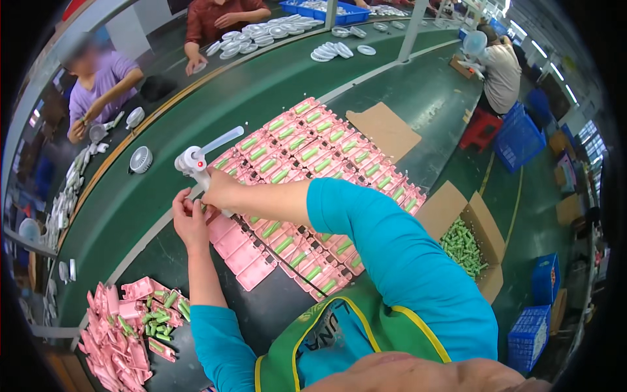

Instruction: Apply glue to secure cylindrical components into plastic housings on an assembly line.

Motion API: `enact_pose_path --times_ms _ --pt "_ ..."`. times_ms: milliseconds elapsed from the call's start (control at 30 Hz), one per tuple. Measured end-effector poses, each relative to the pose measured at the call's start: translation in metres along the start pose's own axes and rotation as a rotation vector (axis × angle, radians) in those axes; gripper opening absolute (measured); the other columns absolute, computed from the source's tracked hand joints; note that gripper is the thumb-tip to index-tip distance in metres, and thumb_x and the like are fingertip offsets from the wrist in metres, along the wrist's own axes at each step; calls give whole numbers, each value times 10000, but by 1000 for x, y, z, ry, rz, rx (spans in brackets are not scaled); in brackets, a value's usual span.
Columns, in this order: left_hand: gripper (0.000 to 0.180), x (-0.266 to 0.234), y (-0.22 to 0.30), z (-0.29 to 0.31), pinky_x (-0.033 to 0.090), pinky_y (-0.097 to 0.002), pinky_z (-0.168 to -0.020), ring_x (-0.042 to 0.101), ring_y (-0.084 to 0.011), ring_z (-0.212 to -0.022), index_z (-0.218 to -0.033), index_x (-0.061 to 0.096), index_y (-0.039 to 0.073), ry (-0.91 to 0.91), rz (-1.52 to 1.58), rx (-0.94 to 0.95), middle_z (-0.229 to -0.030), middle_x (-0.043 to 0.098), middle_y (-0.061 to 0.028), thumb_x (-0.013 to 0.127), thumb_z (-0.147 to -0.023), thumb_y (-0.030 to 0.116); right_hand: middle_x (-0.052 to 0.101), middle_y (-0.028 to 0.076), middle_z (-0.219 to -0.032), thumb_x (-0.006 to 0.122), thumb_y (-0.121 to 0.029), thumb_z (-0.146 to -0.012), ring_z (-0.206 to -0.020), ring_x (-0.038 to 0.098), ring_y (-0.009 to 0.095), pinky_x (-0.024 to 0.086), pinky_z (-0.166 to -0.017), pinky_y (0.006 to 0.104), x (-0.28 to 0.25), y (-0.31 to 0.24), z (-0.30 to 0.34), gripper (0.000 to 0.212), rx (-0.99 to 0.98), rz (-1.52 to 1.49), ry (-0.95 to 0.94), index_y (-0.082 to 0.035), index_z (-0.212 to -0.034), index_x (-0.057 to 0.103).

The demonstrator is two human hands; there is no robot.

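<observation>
A white glue gun (192, 161) with a translucent glue stick (223, 140) out of its back is gripped in my right hand (224, 189). My left hand (189, 219) is just beside and below it, with fingers closed together; what they hold is mostly hidden. Under and beyond my right forearm lie rows of pink plastic casings (308, 153), many with green cylindrical batteries (279, 176) and thin wires in them. Nearest my left hand, a few pink casings (245, 258) show plain surfaces with no batteries visible.
A pile of pink casings (114, 333) with loose green batteries lies at near left. Flat cardboard (385, 130) lies beyond the rows; an open box (493, 235) of batteries stands right. A green conveyor (261, 85) runs behind, carrying a small white fan (140, 159). Other people sit across it.
</observation>
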State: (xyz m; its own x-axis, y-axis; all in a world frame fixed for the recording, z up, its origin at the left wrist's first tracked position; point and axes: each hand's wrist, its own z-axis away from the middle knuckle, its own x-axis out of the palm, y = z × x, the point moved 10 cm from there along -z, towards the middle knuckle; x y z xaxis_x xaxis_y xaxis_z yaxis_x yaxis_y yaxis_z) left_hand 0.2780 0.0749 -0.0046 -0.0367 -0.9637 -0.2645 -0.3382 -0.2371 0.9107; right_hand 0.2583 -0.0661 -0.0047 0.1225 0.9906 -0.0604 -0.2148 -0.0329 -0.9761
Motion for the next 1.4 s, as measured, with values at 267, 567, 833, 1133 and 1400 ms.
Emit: enact_pose_path --times_ms 267,567,833,1133,1400 --pt "300 -5 12 2 459 -222 -711 558 -84 -747 -1139 559 16 17 32 94 -865 613 -25 621 -851 -39 659 184 -972 730 -34 -706 -746 700 276 556 -588 366 0 0 2 563 -21 50 50 -21 -1222 506" --pt "269 -9 -34 -4 461 -236 -653 567 -96 -764 -1082 508 32 106 477 -272 -851 605 -46 604 -850 -62 647 220 -1094 752 -106 -695 -1025 647 370 525 -841 441 0 -8 5 590 -113 226 93 -27 -1227 511" --pt "189 -48 3 -2 468 -306 -814 563 -150 -889 -1024 638 55 221 -26 49 -975 593 -47 556 -855 82 644 117 -803 722 -90 -668 -673 662 213 540 -592 368 14 -11 8 443 -47 159 22 -21 -1076 562" --pt "188 -30 22 6 519 -274 -733 612 -105 -770 -1080 629 50 121 13 88 -844 645 -49 624 -892 64 594 78 -841 648 66 -779 -624 648 180 511 -515 318 19 -1 -1 397 -60 -208 -67 -38 -1121 476" --pt "252 -15 28 7 504 -233 -725 578 -78 -765 -1078 640 49 -64 69 7 -885 649 -15 644 -835 -18 615 80 -881 660 45 -791 -667 647 172 491 -525 310 16 9 -8 386 -35 -181 -51 -51 -1128 500"
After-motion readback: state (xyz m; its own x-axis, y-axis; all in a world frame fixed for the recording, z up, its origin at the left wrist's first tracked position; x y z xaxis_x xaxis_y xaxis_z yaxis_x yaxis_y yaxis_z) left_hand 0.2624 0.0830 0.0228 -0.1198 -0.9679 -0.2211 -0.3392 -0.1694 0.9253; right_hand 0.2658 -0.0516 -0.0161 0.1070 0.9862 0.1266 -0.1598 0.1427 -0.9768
